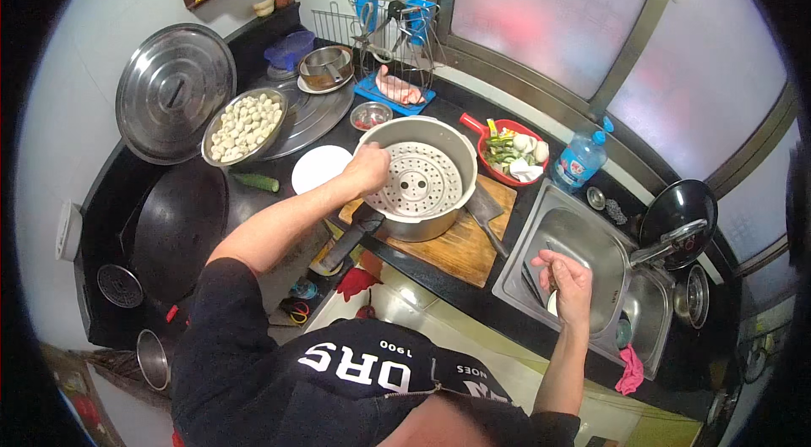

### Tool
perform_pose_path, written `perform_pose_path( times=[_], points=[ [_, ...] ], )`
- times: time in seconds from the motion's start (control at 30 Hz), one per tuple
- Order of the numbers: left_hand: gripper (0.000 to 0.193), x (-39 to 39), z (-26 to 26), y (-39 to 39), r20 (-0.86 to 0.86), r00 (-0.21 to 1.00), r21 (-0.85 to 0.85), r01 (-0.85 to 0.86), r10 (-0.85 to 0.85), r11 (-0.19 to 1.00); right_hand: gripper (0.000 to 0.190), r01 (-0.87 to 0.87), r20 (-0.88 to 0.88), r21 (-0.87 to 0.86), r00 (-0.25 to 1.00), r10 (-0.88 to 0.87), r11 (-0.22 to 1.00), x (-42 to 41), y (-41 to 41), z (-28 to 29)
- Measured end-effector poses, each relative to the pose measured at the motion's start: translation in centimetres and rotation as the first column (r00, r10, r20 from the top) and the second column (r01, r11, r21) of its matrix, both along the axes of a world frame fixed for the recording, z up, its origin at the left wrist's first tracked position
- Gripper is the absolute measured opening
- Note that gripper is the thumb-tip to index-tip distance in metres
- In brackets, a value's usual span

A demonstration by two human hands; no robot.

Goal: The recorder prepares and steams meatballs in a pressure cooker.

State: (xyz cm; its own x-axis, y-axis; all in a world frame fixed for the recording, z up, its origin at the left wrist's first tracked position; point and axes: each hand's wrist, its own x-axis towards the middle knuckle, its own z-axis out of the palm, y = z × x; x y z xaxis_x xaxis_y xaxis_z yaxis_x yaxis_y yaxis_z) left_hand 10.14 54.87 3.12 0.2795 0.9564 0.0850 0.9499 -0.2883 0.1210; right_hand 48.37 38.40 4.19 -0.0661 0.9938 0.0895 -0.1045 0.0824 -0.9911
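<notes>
A pressure cooker pot (pixel 431 230) of dull metal, with a perforated steamer plate (pixel 415 177) inside, stands on a wooden cutting board (pixel 453 260). Over the pot's left rim is my left hand (pixel 370 168), its fingers curled; whether it holds anything cannot be told. The pot's black handle (pixel 355 238) points towards me. My right hand (pixel 566 282) hovers above the steel sink (pixel 573 225), fingers bent and partly spread, palm partly hidden. A cleaver (pixel 485 206) lies on the board at the pot's right side. A white plate (pixel 320 169) is left of the pot.
Left stand a bowl of pale round pieces (pixel 247 127), a large wok (pixel 180 225) and a cucumber piece (pixel 255 181). Behind lie raw meat (pixel 399 87) on a blue tray and a small metal bowl (pixel 371 115). A red basket of vegetables (pixel 514 152) and a detergent bottle (pixel 580 162) stand right.
</notes>
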Motion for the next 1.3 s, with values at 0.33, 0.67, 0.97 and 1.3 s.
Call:
perform_pose_path(
  times=[0.33,0.67,0.97,1.3],
  points=[
    [0.097,5.6,-1.6,1.9,-0.224,0.897,-0.512,0.225,-0.381,0.829,0.027,-0.066,0.034,-0.005,0.997,0.067,0.998,-2.8,0.9,-0.6],
    [0.099,7.3,-6.1,4.2,-0.275,0.772,-0.576,0.345,-0.574,0.741,0.029,0.000,0.068,-0.098,0.998,0.007,0.995,-3.9,0.6,-2.0],
    [0.099,7.4,-5.8,4.9,-0.313,0.679,-0.550,0.441,-0.664,0.709,0.025,-0.055,0.051,-0.153,0.997,0.063,0.987,-6.7,2.4,-2.0],
    [0.056,4.6,-3.4,8.9,-0.023,0.719,-0.598,0.547,-0.695,0.586,0.028,-0.144,0.096,-0.037,0.984,0.147,0.989,-9.1,3.3,0.2]
  ],
)
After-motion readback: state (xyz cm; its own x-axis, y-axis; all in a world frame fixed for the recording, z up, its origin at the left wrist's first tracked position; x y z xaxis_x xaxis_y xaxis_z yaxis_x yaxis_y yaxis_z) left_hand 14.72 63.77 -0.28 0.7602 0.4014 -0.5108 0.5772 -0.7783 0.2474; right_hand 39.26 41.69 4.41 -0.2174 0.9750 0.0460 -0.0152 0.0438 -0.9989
